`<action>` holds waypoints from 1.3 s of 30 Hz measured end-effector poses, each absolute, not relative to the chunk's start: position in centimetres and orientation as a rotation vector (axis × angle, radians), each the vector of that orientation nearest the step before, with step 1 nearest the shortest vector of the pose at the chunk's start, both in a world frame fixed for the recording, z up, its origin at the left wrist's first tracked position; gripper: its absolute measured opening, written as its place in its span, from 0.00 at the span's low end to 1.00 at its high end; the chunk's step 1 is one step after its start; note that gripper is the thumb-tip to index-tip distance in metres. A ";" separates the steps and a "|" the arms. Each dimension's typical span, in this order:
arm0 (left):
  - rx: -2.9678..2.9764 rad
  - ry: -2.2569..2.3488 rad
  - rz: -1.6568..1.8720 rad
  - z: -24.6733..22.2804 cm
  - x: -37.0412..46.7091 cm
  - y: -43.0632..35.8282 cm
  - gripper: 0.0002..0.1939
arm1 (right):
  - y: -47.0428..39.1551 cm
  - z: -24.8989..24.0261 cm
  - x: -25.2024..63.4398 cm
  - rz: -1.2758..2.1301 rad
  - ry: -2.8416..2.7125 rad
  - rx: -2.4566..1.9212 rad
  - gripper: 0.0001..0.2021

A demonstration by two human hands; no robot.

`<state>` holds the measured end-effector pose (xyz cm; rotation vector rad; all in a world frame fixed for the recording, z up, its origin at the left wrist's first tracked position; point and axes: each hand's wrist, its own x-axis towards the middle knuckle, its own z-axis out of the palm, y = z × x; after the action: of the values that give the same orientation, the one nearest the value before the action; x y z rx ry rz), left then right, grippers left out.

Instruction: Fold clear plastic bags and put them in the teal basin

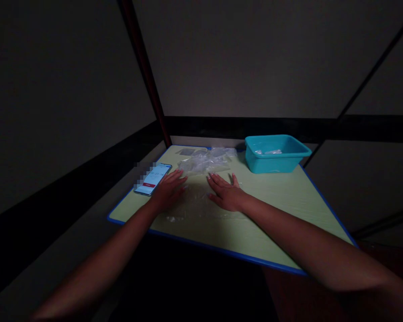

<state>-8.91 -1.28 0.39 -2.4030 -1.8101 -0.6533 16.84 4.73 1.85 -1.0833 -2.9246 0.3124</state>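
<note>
A clear plastic bag (196, 201) lies flat on the table in front of me, hard to make out against the pale top. My left hand (168, 190) rests on its left side, fingers apart and pointing away from me. On the bag's right side lies my right hand (226, 192), palm down with the fingers stretched out and the thumb apart. Neither hand grips anything. Just beyond my fingertips is a loose pile of crumpled clear plastic bags (204, 162).
The pale green table (282, 201) has a blue edge. A phone (152, 180) with a lit screen lies near its left edge. At the back right stands a turquoise plastic basin (272, 163) with some clear plastic inside. Walls rise behind and to the left.
</note>
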 end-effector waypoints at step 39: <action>-2.853 -1.676 -0.601 3.9 -9.6 -12.3 0.17 | 0.5 3.2 17.0 0.417 -3.185 -0.458 0.36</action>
<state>-9.57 -12.25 3.92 -2.8534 -1.6762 -0.6008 16.96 0.54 3.16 -0.4581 -3.1852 0.4168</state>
